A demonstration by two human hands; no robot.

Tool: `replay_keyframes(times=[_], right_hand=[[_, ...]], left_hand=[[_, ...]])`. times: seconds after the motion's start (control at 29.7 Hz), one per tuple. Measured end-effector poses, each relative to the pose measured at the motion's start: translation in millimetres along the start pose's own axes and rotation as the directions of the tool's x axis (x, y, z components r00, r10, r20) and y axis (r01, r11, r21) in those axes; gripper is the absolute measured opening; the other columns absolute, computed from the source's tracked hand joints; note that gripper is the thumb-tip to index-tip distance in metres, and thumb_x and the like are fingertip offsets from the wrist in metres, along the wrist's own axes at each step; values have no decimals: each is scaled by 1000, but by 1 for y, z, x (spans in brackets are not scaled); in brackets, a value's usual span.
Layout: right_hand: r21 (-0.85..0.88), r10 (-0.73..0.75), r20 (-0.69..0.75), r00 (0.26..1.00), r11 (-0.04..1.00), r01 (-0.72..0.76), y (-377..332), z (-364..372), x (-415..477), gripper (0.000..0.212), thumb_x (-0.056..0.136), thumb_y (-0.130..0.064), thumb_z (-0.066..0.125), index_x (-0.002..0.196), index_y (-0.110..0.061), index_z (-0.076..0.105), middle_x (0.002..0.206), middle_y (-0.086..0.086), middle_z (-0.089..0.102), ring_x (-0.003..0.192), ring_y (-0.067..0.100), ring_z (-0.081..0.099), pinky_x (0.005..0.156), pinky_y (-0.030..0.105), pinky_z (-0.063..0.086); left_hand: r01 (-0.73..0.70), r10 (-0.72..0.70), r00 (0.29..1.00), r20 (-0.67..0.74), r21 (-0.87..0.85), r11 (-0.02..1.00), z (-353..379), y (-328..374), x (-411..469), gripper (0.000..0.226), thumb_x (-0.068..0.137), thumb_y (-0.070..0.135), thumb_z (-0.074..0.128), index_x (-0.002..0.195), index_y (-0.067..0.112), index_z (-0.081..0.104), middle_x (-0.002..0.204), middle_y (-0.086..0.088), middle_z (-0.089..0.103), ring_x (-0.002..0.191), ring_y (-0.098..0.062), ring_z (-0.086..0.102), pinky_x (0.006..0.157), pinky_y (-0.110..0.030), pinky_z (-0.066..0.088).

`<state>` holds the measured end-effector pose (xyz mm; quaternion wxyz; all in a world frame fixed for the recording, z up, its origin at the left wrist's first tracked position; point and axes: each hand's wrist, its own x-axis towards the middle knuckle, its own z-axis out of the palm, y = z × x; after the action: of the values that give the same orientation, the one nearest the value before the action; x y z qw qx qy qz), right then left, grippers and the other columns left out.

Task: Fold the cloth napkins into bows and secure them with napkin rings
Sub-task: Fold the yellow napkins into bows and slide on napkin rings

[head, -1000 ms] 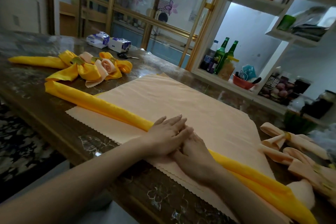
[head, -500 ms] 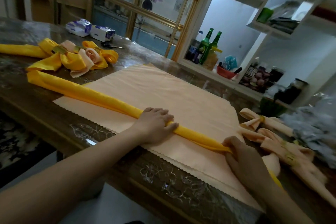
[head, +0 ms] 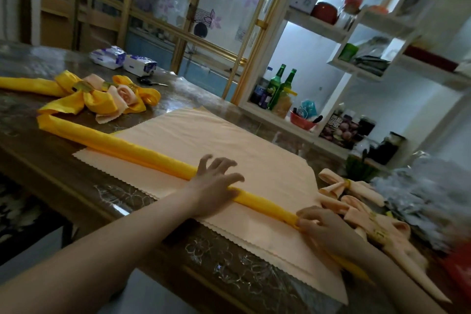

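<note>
Our left hand [head: 215, 181] lies palm down on the rolled yellow napkin [head: 132, 148], fingers spread wide and lifted, gripping nothing. Our right hand [head: 325, 227] is curled around the same roll farther along, fingertips pinching the cloth.

Taking the roll as our landmark: under it lies the dark worktop [head: 51, 168], and between the two a stack of flat peach napkins [head: 221, 140] with zigzag edges. The roll runs slantwise across this stack, its far end reaching past the stack's left corner onto the bare worktop. Beyond that far end we see a cluster of finished yellow and peach bows [head: 102, 97] held in gold napkin rings [head: 82, 86]. Past the roll's near end, just beside our right hand, lie peach bows [head: 356, 201]. Behind the far cluster sit two tissue packs [head: 125, 61] and small scissors [head: 150, 82].
</note>
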<state>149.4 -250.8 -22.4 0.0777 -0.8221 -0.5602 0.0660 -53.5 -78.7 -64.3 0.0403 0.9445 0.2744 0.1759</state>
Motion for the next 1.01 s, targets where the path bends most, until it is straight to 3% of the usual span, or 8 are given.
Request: replay_keyframes(times=[0.13,0.27,0.51,0.57,0.67,0.74,0.84,1.01], right_hand=[[-60,-29,-13,1000,998,28,-8,-3,8,6,89,-28,61,89,-33,58,103,-16,56,88,2,54,73,12,47],[-43,83,155,984,996,-77,-28,-16,23,25,86,-25,65,101,-31,46,96,-11,49,83,7,50,62,13,44],[448,11,362,932,875,-184,-107,-27,-6,30,83,-15,63,105,-30,48,104,-2,50,87,12,54,66,19,49],[318,-162,305,939,946,60,-136,-5,-19,35,85,-23,64,115,-23,44,96,-6,53,77,1,54,67,11,45],[144,-357,285,889,933,329,-153,10,-20,48,86,-37,63,126,-21,43,102,-8,57,80,-8,47,78,7,40],[259,-359,249,900,920,295,-150,-10,-4,23,88,-35,61,107,-23,60,90,-11,59,72,-7,51,66,13,45],[349,-285,3,958,898,266,-128,-15,30,5,89,-21,60,89,-26,60,88,-9,58,76,2,56,65,17,50],[347,-360,-120,925,858,379,-114,31,49,14,87,-17,61,88,-31,59,97,-12,56,84,2,52,73,18,46]], left_hand=[[-66,57,992,-111,-79,995,-4,7,-5,26,98,30,41,118,26,57,123,0,47,115,-18,44,89,-25,29],[34,-55,995,-88,-224,974,-6,2,-4,22,96,29,46,110,22,61,106,1,52,101,-17,52,72,-22,33],[261,-281,958,52,-558,788,-4,1,13,58,96,52,32,92,8,70,97,-5,55,96,-22,55,89,-32,40],[367,-303,929,211,-625,689,-11,-1,20,67,85,68,36,88,6,63,90,-7,60,90,-25,57,83,-34,45],[341,-176,924,339,-525,780,-17,-8,23,34,83,45,63,77,11,64,84,-6,56,86,-25,54,75,-33,48],[310,-137,928,346,-513,801,-20,-10,23,18,83,27,61,92,14,69,103,-8,57,93,-20,54,84,-34,48],[342,-149,910,387,-497,798,-25,-12,18,29,86,26,62,113,14,65,119,-5,55,101,-17,51,90,-31,45],[243,-110,950,293,-470,849,-23,-14,11,1,83,18,63,82,19,63,111,-10,59,100,-23,56,90,-38,48]])
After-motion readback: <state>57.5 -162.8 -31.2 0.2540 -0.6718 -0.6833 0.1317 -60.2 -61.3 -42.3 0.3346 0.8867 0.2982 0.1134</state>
